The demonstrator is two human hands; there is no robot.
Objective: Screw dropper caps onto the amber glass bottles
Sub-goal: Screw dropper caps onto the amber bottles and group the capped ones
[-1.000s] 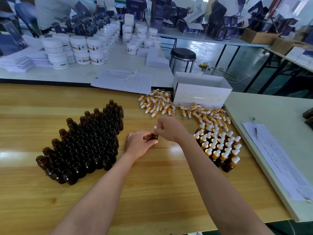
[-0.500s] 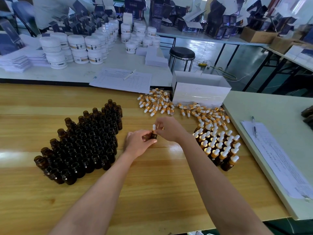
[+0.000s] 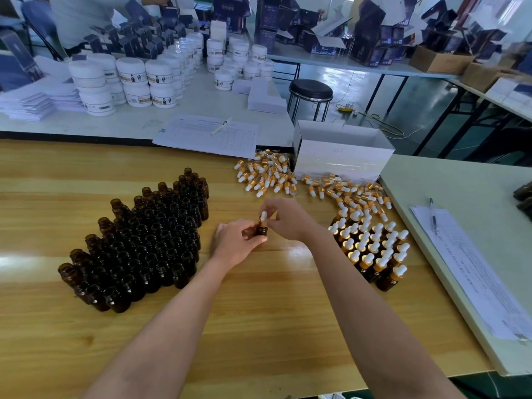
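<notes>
While an amber bottle (image 3: 262,230) is being gripped by the curled fingers of the left hand (image 3: 234,243) near the middle of the wooden desk (image 3: 259,306), its dropper cap (image 3: 263,216) is being pinched at the white bulb by the fingertips of the right hand (image 3: 289,220). The bottle is being held upright with the cap sitting on its neck; whether its base is touching the desk cannot be told. Uncapped bottles (image 3: 144,243) are being kept in a tight block toward the desk's left side, and capped bottles (image 3: 374,249) are being kept in rows near its right edge. Loose caps (image 3: 267,175) are being left scattered along the far edge, beside a white box (image 3: 342,156).
</notes>
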